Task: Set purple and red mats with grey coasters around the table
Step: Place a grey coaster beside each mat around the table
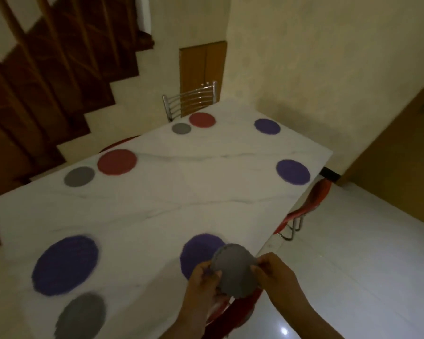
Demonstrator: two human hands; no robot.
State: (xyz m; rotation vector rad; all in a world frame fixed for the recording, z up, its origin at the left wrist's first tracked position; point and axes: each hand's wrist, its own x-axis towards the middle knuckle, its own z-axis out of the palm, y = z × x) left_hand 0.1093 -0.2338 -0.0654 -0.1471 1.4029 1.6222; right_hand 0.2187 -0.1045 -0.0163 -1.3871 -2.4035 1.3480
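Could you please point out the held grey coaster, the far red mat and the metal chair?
Held coaster (234,271): head view, its middle.
Far red mat (202,119): head view, its middle.
Metal chair (191,97): head view, its backrest.

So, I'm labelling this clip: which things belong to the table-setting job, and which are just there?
Job: four purple mats, two red mats, three laid grey coasters, held grey coaster, left hand, right hand, table.
Just there: metal chair, red chairs, staircase, cupboard doors.

Chrome slat-backed chair (191,100) far end; red chair (316,199) right; wooden staircase (47,81) left; cupboard doors (202,63) far wall.
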